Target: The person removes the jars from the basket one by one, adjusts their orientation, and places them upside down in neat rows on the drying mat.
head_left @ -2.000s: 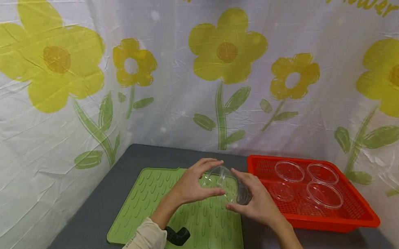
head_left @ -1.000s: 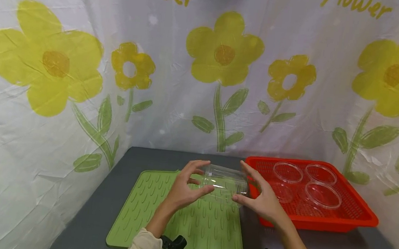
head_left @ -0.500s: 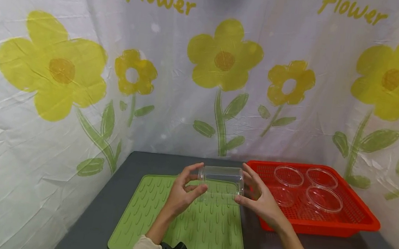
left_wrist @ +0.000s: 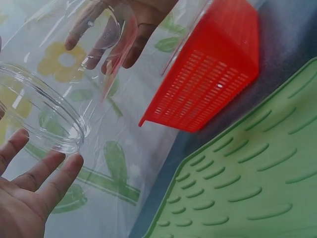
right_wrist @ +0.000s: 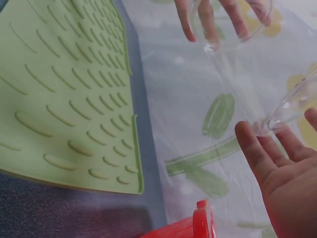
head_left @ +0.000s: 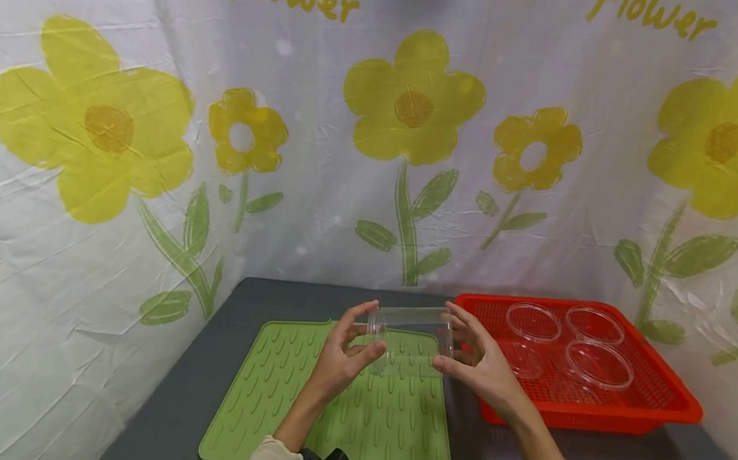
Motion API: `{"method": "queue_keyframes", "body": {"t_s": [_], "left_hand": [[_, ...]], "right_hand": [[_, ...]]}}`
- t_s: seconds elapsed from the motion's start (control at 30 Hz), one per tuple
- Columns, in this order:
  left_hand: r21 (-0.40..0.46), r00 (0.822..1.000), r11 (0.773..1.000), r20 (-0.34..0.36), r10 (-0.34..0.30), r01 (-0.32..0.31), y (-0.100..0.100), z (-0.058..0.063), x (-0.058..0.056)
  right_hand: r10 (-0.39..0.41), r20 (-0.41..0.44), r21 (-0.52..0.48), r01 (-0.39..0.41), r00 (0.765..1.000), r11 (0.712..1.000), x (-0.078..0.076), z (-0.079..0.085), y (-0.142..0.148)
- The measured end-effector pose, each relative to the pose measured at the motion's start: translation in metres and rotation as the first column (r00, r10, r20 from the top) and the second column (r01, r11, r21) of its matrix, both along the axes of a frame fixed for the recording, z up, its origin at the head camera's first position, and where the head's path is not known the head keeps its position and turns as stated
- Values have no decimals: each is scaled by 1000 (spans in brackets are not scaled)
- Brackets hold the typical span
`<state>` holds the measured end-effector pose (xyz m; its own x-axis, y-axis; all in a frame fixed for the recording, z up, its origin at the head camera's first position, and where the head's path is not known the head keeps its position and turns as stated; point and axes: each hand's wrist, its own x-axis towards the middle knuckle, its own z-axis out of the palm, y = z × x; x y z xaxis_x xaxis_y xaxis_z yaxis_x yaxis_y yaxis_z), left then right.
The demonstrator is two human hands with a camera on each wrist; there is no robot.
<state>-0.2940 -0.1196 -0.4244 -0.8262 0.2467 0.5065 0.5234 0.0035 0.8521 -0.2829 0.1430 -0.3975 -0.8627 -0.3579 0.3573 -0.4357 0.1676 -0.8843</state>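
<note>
A clear jar (head_left: 414, 325) hangs sideways in the air above the far part of a green mat (head_left: 274, 401), its ridged end toward the left hand (head_left: 337, 355). That hand holds the ridged end between thumb and fingers, while the right hand (head_left: 489, 371) grips the other end the same way. Right of the mat, a red basket (head_left: 593, 419) holds three clear jars (head_left: 599, 366) standing upright. Mat and basket rest on a dark table (head_left: 162, 426), with a flower-printed sheet (head_left: 333, 66) behind
</note>
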Motion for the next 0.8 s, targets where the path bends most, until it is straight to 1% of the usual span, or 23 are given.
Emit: {"method": "queue_keyframes", "body": {"t_s": [0.07, 0.13, 0.2, 0.23, 0.27, 0.3, 0.33, 0.37, 0.43, 0.47, 0.53, 0.57, 0.63, 0.7, 0.8], "left_hand": [[-6, 1000, 1000, -2, 0, 0, 0, 0, -1], [-22, 1000, 1000, -18, 9, -9, 0, -1, -2], [-75, 997, 996, -71, 43, -48, -1, -1, -2], [-121, 991, 989, -118, 70, -84, 0, 0, -2], [-173, 979, 977, -181, 96, -128, 0, 0, -2], [-229, 961, 957, -249, 120, -179, 1, 1, -2], [-280, 938, 931, -318, 140, -234, 3, 2, -1], [-323, 906, 900, -393, 155, -293, 4, 4, 0], [-383, 843, 838, -515, 155, -388, 8, 7, 1], [-403, 817, 814, -558, 144, -418, 10, 8, 1], [-438, 784, 772, -608, 123, -461, 13, 10, 0], [-453, 772, 754, -625, 113, -476, 15, 10, 0], [-484, 759, 718, -645, 94, -500, 17, 11, -1], [-508, 754, 692, -652, 80, -513, 19, 10, -2], [-527, 755, 672, -652, 73, -520, 21, 9, -1]], "right_hand": [[-6, 2, 2, 6, 1000, 1000, 0, 1, 0], [-14, 4, 5, 14, 1000, 1000, 0, 1, 0], [-29, 6, 16, 29, 1000, 999, -1, 1, 0], [-39, 5, 24, 39, 999, 999, -1, 1, 0], [-51, 3, 37, 50, 999, 998, -2, 1, 0], [-67, -3, 55, 67, 998, 996, -2, 1, -1], [-84, -12, 76, 84, 996, 994, -2, 0, -1], [-101, -22, 97, 102, 995, 990, -2, 0, -2], [-127, -47, 136, 132, 991, 982, -1, 0, -4], [-137, -62, 157, 146, 989, 977, -1, -1, -5], [-148, -98, 192, 164, 984, 967, 0, -1, -8], [-149, -113, 205, 170, 982, 964, 0, -1, -9], [-151, -146, 224, 181, 978, 958, 0, -1, -13], [-150, -182, 237, 191, 972, 952, 0, -1, -16], [-144, -232, 249, 202, 962, 947, -1, 0, -21]]}}
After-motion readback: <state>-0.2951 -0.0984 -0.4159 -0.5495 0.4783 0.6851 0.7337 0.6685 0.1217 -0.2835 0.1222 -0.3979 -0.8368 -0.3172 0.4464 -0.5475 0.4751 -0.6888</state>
